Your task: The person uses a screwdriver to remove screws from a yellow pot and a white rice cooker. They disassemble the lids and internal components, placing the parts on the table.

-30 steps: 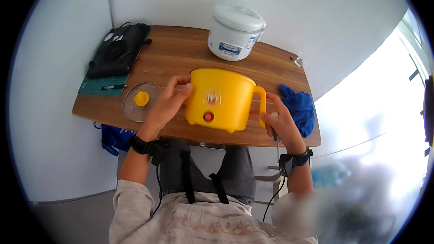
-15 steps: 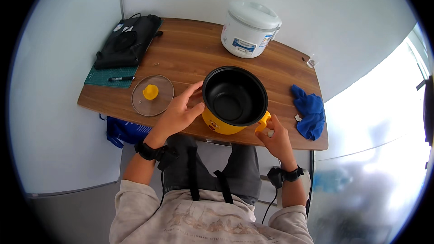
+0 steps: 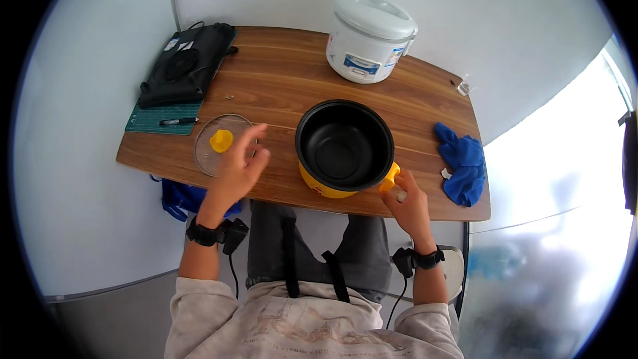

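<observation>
A pot with a black inside and yellow outside stands upright near the table's front edge. Its yellow side handle points toward my right hand. That hand is beside the handle with thumb and fingers apart; whether a fingertip touches it I cannot tell. A small pale thing shows between thumb and fingers. My left hand is open over the right side of a round clear lid with a yellow knob, partly hiding it.
Behind the pot stands a white rice cooker. A blue cloth lies at the right, near a small clear cup. At the left, a black device and a pen rest on a green cutting mat.
My left hand has let go of the pot's left side and moved left to the lid. My right hand has eased slightly away from the handle.
</observation>
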{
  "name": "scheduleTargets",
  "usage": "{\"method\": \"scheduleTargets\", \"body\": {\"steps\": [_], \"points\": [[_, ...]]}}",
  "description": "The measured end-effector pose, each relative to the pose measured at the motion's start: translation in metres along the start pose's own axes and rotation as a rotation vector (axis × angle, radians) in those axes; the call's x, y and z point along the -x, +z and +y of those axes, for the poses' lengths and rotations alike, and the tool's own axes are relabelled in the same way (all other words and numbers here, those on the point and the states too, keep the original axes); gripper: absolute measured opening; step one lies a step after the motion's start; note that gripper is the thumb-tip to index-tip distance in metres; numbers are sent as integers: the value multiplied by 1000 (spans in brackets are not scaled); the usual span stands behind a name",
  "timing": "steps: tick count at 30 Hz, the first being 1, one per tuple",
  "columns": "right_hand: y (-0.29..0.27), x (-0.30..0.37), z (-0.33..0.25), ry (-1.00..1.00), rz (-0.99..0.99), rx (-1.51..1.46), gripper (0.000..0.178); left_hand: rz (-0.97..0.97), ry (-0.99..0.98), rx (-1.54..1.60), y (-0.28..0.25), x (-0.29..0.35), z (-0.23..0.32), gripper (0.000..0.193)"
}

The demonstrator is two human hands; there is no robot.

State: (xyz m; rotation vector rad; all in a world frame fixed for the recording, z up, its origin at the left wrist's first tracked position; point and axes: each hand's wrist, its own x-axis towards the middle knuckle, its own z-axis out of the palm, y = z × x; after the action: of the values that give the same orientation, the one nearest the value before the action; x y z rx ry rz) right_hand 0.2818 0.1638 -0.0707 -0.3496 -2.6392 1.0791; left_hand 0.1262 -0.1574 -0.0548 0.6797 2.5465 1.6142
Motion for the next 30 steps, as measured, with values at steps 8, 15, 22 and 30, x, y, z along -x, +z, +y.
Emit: {"method": "scheduleTargets", "body": {"steps": [8,15,22,30], "points": [[-5,23,29,-73,119,-5,32,243,-119,-740,-73,6,-61,37],[-9,40,24,208,58,-169,44,193,-166,-740,-52,-12,-79,43],[-15,56,36,244,73,-137,49,236,-123,-705,-45,-19,-67,30],[-14,64,43,253,79,-162,47,359,8,-659,-53,-18,-58,22]]}}
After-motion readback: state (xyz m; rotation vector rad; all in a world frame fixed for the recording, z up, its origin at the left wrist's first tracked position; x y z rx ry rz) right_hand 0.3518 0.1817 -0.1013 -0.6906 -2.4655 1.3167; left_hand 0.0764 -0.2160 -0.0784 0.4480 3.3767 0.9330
